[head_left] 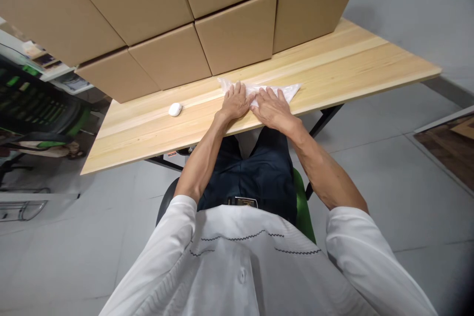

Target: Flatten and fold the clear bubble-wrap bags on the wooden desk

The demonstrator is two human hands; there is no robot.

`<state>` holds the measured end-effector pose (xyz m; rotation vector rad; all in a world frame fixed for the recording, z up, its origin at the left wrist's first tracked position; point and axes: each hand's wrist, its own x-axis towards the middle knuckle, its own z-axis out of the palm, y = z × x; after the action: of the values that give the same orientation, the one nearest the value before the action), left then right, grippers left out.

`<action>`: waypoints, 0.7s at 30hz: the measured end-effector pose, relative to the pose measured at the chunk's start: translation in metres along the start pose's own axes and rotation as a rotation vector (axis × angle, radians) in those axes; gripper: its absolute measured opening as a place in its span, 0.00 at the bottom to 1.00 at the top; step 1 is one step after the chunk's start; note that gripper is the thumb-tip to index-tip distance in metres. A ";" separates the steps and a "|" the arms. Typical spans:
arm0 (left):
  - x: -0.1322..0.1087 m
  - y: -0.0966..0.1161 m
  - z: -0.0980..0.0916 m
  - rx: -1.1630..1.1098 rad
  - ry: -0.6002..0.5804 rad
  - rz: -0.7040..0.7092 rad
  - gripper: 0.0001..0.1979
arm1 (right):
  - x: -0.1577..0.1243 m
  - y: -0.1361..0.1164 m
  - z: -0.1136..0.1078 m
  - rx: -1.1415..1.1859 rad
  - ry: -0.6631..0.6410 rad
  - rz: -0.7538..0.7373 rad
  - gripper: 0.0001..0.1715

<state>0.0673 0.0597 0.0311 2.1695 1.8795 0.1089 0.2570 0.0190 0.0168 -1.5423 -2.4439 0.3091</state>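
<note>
A thin, whitish see-through plastic bag or sheet [292,91] lies flattened on the wooden table [370,66], near its front edge. My left hand [235,102] rests palm down on the left part of the plastic, fingers stretched forward. Beside it, my right hand [272,107] presses flat on the right part, fingers slightly spread. The thumbs come close together over the middle of the plastic. Both hands cover much of it, so whether anything lies underneath is hidden. To the left of my left hand is a small white rounded case [175,109].
Brown cardboard boxes [237,32] stand stacked in two rows along the table's back edge, close beyond my hands. A dark office chair with green parts [44,103] is on the left. I sit on a green chair [304,210], legs partly under the table.
</note>
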 end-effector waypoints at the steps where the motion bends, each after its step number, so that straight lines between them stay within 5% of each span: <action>1: 0.001 -0.002 -0.001 -0.001 0.003 -0.002 0.46 | 0.000 0.001 0.001 -0.005 0.005 -0.004 0.48; 14: 0.014 -0.027 -0.003 -0.036 0.040 -0.056 0.49 | 0.001 0.002 0.000 -0.018 -0.029 0.001 0.50; 21: 0.023 -0.082 -0.020 -0.203 0.125 -0.035 0.38 | 0.007 0.011 0.010 0.032 0.003 -0.016 0.51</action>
<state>-0.0120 0.0956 0.0271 2.0347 1.8799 0.4192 0.2601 0.0298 0.0045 -1.5086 -2.4352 0.3410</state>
